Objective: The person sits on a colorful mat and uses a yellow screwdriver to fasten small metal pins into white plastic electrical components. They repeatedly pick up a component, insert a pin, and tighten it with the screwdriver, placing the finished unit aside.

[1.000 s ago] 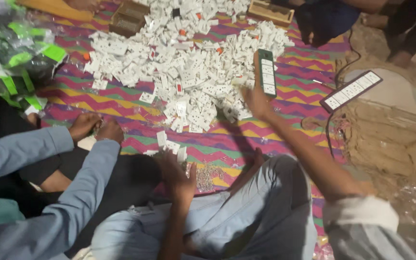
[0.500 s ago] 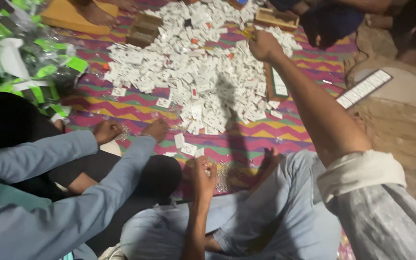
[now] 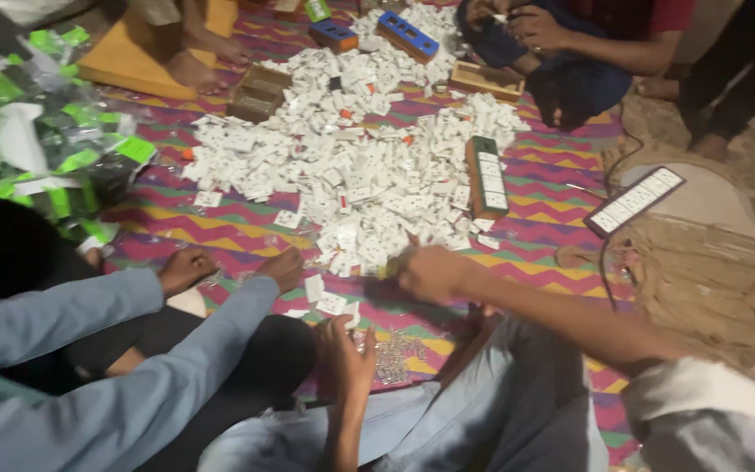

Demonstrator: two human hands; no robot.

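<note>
View from the head camera, looking down on a zigzag-striped mat (image 3: 220,229) where several people sit around a large heap of small white switch parts (image 3: 360,166).

The right hand (image 3: 430,273) reaches across from the right and rests at the near edge of the heap, fingers curled in a loose fist; blur hides whether it grips a part. The left hand (image 3: 347,354) is raised close to the body, fingers bent around something small, but what it holds cannot be told. Just beside it, on the mat, lies a clear bag of small metal pieces (image 3: 391,357), and a few loose white parts (image 3: 329,301) lie between the 2 hands.

To the left, a co-worker in light blue sleeves (image 3: 115,385) rests 2 hands (image 3: 238,267) on the mat at the heap's edge. A long strip board with white switches (image 3: 486,177) lies at the right side of the heap; a second strip (image 3: 633,201) lies well apart, further right. Green-and-white packets (image 3: 37,149) are piled at far left. Another person's forearms (image 3: 561,39) show at the top.
</note>
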